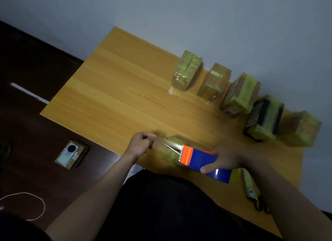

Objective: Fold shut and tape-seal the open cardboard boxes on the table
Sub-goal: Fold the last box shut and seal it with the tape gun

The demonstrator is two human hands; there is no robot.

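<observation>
My right hand (225, 160) grips a blue tape dispenser (204, 162) with an orange cutter head, held over the table's near edge. My left hand (142, 143) pinches the free end of the clear tape (167, 145), which is stretched tight from the dispenser. Under the stretched tape sits a small cardboard box (169, 153) wrapped in yellowish tape, partly hidden by the dispenser. Several more tape-wrapped boxes stand in a row along the far right side, from the one at the far end (186, 70) to the nearest (300, 129).
The wooden table (116, 89) has bare surface left of the row of boxes. Scissors with a yellow sheath (251, 190) lie near my right forearm. On the dark floor lie a phone on a box (71, 154) and a white cord (23, 204).
</observation>
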